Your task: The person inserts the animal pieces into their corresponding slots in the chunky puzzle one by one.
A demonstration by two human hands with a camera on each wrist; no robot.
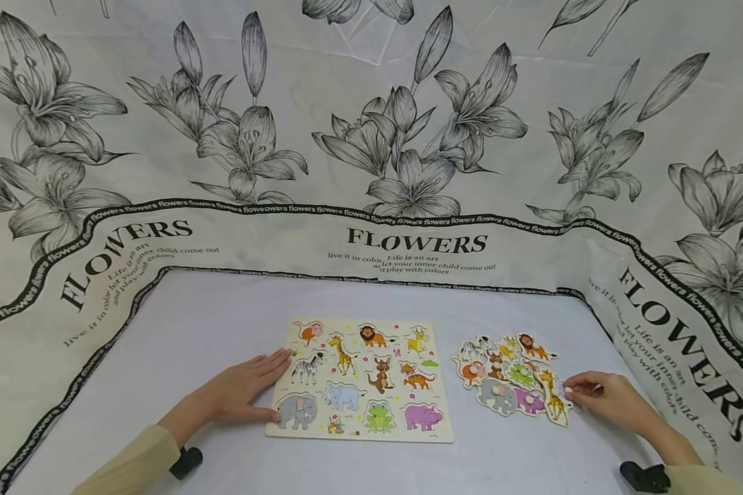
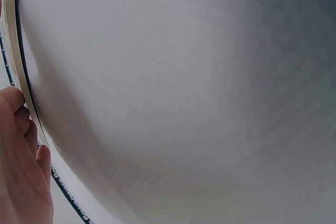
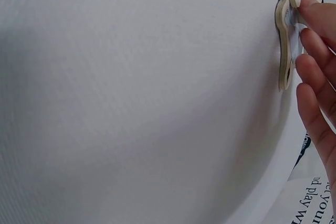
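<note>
A wooden animal puzzle board [image 1: 359, 379] lies flat on the white cloth. My left hand [image 1: 248, 388] rests along its left edge, fingers extended and the thumb near the elephant picture; in the left wrist view the fingertips [image 2: 22, 116] meet the board's edge. To the right is an overlapping pile of animal puzzle pieces [image 1: 497, 397]. At the pile's right side, my right hand [image 1: 613, 400] pinches the pale knob of a bluish puzzle piece [image 1: 560, 387], partly covered by the giraffe piece [image 1: 554, 399]. The right wrist view shows the fingers beside the stacked wooden edges.
White cloth [image 1: 223, 309] covers the surface around the board and pile. A flower-printed fabric [image 1: 408, 247] with black lettered borders rises behind and at both sides. Dark wrist straps [image 1: 645, 476] sit by the tan sleeves [image 1: 130, 462].
</note>
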